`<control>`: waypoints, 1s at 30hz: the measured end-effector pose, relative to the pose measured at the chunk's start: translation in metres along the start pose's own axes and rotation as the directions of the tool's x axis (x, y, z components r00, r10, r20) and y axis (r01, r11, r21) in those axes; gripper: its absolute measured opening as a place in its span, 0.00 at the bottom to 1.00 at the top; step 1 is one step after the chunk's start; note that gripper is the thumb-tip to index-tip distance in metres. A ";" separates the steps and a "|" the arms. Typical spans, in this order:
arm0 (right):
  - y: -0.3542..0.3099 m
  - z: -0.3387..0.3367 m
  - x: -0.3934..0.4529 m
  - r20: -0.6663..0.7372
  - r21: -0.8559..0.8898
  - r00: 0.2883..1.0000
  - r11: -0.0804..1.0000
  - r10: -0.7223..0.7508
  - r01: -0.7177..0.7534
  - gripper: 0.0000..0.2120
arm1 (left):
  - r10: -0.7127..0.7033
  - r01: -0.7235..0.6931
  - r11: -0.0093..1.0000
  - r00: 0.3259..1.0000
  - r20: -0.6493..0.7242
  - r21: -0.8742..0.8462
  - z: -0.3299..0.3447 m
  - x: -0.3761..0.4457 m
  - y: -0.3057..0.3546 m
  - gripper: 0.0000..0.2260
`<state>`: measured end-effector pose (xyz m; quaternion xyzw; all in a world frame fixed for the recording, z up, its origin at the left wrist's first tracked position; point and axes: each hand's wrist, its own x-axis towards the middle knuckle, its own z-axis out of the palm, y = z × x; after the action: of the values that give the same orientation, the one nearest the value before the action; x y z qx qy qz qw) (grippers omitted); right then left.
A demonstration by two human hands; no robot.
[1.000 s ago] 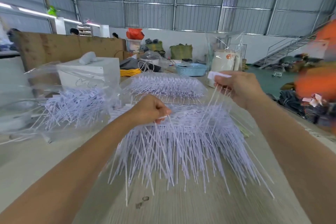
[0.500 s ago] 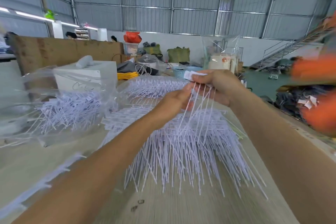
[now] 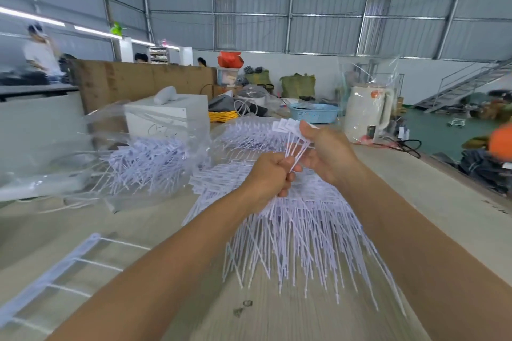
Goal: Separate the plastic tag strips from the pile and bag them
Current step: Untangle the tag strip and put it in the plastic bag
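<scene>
A big pile of white plastic tag strips (image 3: 299, 235) lies fanned out on the table in front of me. My right hand (image 3: 327, 152) holds a small bunch of tag strips (image 3: 291, 133) by their flat heads, lifted above the pile. My left hand (image 3: 267, 178) is curled round the thin tails of that same bunch, just below my right hand. A clear plastic bag (image 3: 116, 158) holding more tag strips lies to the left. A second heap of strips (image 3: 249, 133) sits behind the hands.
A bare plastic runner frame (image 3: 55, 271) lies at the near left. Behind stand a white box (image 3: 166, 116), a blue basket (image 3: 314, 113), a bagged white kettle (image 3: 367, 112) and a black cable (image 3: 407, 144). The table's edge runs down the right side.
My left hand left the pile and came up to grip the tails of the bunch. My right hand stayed raised with the bunch, and the view shifted, showing the runner frame at near left.
</scene>
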<state>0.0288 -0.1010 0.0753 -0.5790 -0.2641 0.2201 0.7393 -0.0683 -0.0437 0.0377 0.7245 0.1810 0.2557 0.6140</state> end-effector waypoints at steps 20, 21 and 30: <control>0.060 0.193 -0.013 0.350 0.018 0.911 0.971 0.217 -0.238 0.14 | -0.009 0.135 0.961 0.888 -0.460 0.241 -0.204 -0.070 -0.028 0.10; 0.063 0.203 -0.012 0.363 -0.014 0.905 0.972 0.224 -0.235 0.21 | -0.008 0.159 0.957 0.853 -0.522 0.245 -0.220 -0.066 -0.028 0.11; 0.100 0.221 -0.022 0.512 -0.398 0.831 0.917 0.219 0.003 0.06 | -0.043 0.490 0.784 0.656 -0.754 0.382 -0.309 0.020 -0.051 0.11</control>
<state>-0.1328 0.0724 0.0171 -0.6388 -0.4678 0.3625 0.4917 -0.2327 0.2239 0.0261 0.6766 0.5787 0.3518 0.2890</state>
